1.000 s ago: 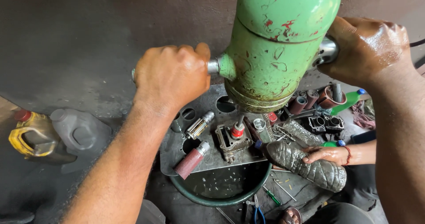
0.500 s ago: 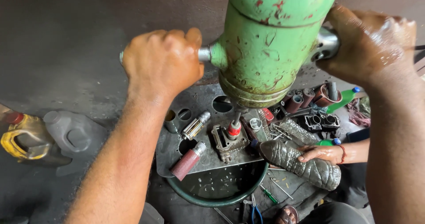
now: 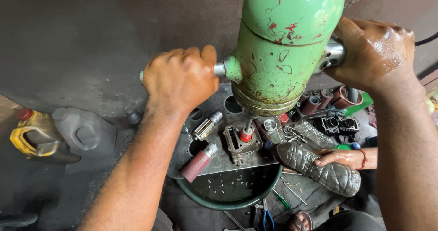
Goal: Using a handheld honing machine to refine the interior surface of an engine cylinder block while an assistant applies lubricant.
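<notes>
A big green machine with chipped paint (image 3: 285, 48) hangs under my view, with a metal handle on each side. My left hand (image 3: 180, 78) is closed around the left handle, whose tip sticks out at the far left. My right hand (image 3: 374, 51) grips the right handle (image 3: 333, 54). Below the machine its spindle meets a small metal part with a red piece (image 3: 244, 137) on a dark steel plate (image 3: 219, 160). Another person's hand (image 3: 340, 158) holds a crumpled plastic bottle (image 3: 319, 167) tilted toward that part.
The plate lies over a round green basin (image 3: 228, 194) and carries a maroon-wrapped cylinder (image 3: 198, 162) and a small metal cylinder (image 3: 206, 126). A grey jug (image 3: 84, 130) and a yellow jug (image 3: 34, 133) stand at left. Cylinder blocks (image 3: 337, 125) and sleeves lie at right.
The view has shifted slightly and the machine with both my hands appears a little lower and to the right. The other person's hand keeps holding the bottle by the part.
</notes>
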